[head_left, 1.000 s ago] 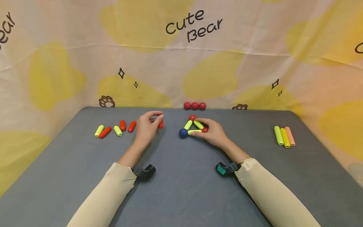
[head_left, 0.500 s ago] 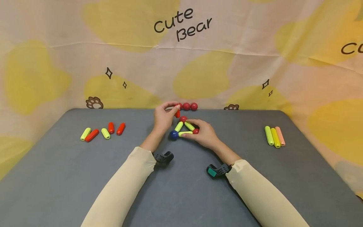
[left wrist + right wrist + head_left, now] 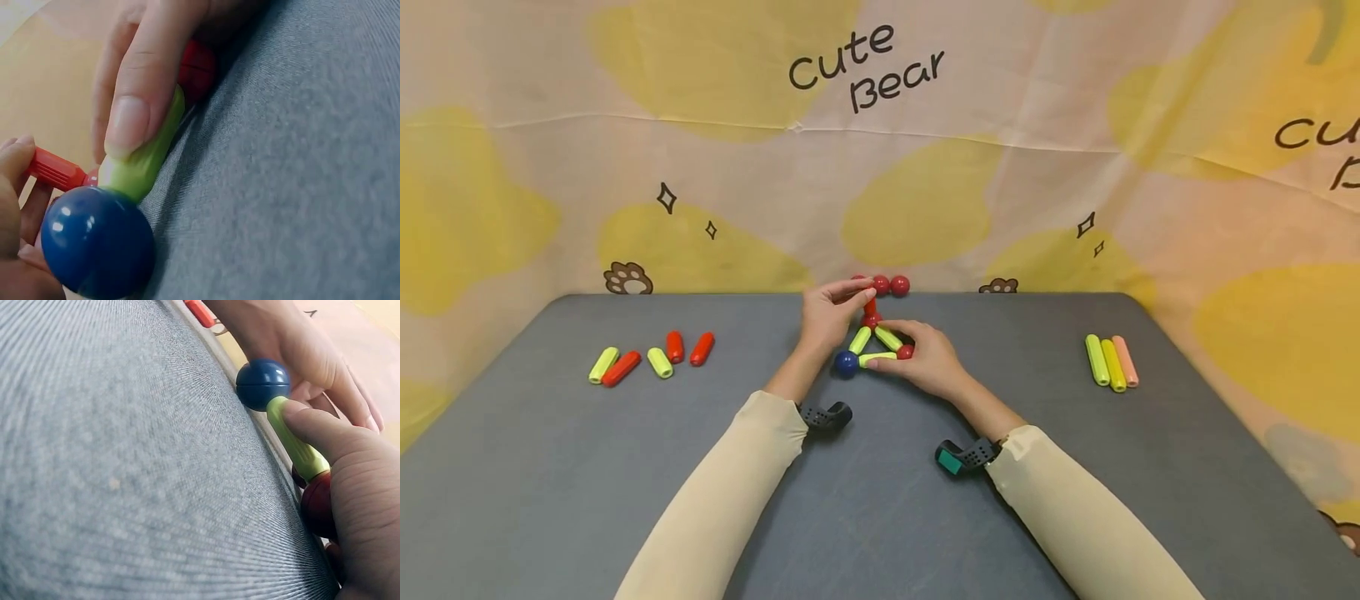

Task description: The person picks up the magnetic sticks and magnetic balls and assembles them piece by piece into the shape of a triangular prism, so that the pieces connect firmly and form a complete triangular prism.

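Blue and glossy, a round ball (image 3: 846,364) is resting on the grey desk (image 3: 880,517) at one corner of a triangle (image 3: 860,340) of short lime-green rods (image 3: 888,338) and smaller red balls (image 3: 906,352). Right of the blue ball, the right hand (image 3: 927,358) is pinching that triangle. Beyond the blue ball, the left hand (image 3: 827,317) is pinching a short red rod (image 3: 870,307) upright, its lower end touching the far red ball (image 3: 871,321).

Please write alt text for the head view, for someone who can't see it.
A person's left hand holds a red rod upright on the far red ball of a triangle of lime rods and balls, which the right hand grips. Loose rods lie to either side on the grey table, with red balls behind.
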`<state>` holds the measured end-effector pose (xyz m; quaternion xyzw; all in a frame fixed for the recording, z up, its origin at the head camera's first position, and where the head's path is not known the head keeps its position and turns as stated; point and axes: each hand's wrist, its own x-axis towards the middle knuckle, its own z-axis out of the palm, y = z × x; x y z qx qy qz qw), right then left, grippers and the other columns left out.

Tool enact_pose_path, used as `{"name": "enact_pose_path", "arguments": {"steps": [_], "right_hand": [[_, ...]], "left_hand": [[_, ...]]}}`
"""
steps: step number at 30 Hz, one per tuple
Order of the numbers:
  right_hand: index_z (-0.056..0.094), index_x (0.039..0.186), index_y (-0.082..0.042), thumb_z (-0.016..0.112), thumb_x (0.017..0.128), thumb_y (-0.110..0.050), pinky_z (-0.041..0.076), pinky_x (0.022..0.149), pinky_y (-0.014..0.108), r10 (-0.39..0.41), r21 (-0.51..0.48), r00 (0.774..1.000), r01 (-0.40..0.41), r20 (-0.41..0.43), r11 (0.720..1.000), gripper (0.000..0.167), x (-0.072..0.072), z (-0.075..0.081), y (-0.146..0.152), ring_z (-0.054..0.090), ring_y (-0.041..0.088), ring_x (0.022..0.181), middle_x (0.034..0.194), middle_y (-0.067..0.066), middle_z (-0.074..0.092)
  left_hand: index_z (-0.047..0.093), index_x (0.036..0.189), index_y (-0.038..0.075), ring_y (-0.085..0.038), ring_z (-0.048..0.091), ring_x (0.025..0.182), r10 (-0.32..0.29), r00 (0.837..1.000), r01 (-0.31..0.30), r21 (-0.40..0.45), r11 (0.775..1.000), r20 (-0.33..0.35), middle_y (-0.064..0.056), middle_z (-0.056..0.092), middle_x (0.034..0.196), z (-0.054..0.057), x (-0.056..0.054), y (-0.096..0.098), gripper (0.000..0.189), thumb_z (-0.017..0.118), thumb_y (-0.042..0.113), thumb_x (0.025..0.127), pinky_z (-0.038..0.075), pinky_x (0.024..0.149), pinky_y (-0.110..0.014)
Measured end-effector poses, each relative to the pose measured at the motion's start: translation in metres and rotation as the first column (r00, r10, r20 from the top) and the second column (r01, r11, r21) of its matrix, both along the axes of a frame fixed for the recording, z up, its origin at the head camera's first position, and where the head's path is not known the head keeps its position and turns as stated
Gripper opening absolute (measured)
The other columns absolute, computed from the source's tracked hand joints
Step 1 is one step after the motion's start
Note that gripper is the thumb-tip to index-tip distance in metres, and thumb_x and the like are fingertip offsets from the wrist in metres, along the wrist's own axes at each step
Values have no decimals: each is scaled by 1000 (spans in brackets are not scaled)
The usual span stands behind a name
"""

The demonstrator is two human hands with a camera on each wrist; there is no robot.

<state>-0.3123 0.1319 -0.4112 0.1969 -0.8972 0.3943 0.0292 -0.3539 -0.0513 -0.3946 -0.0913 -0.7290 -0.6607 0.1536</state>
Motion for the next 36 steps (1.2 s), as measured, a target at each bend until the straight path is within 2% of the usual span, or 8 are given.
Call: {"name": "enact_pose_path", "arguments": {"steps": [6,10,14,17,22,24,30,36], "right_hand": [[63,138,-21,83,81,-45,46,107,47,3,-15,1000,-3,1,1000,65,-1,-1,-1,59,22,123,138,0,65],[64,137,-22,83,81,-46,46,107,47,12,-20,1000,-12,2,1000,64,-1,-1,-5,59,22,124,137,0,65],[63,138,-21,83,81,-46,45,108,48,22,-21,1000,-21,13,1000,65,-2,-1,-9,59,23,125,138,1,64],[63,138,-21,83,81,-46,44,109,48,24,-21,999,-23,23,1000,66,-1,-1,-8,58,24,125,140,2,64],[63,138,-22,83,81,-46,44,108,49,-4,-12,1000,4,17,1000,65,1,2,0,58,25,124,139,2,63],[63,138,-22,83,81,-44,44,107,49,-22,-12,1000,22,12,1000,64,2,3,4,58,25,124,139,2,64],[62,139,-23,82,82,-48,43,109,50,-7,-5,999,8,32,1000,66,3,2,3,57,25,127,141,2,63],[62,138,-23,83,81,-47,43,110,50,-3,-24,999,4,34,1000,66,4,3,-3,57,25,127,140,2,63]], "left_hand": [[77,112,3,-10,73,95,-66,998,64,-81,995,-14,-16,76,112,3,3,-4,25,78,14,89,56,80,-17],[69,127,0,-28,71,113,-122,993,121,-135,983,6,-19,71,125,10,8,-12,36,73,10,93,57,96,-32],[53,143,1,-35,61,130,-145,988,152,-187,971,52,-22,62,140,25,21,-25,50,68,8,96,49,110,-46],[55,142,4,-35,60,129,-103,992,121,-285,951,79,-19,63,139,40,37,-42,46,66,10,97,48,111,-47],[63,133,6,-35,64,121,-21,995,64,-466,883,96,-17,68,129,52,58,-83,34,64,15,100,52,103,-50],[64,131,7,-35,64,120,15,995,35,-503,864,96,-17,69,128,51,63,-99,32,62,16,100,54,99,-49],[64,131,7,-31,67,114,232,969,-167,-457,874,90,-17,71,124,42,81,-135,32,62,13,100,56,91,-38],[64,131,4,-35,62,121,354,935,-304,-551,777,-15,-18,69,127,37,88,-150,36,65,8,95,52,96,-51]]}}
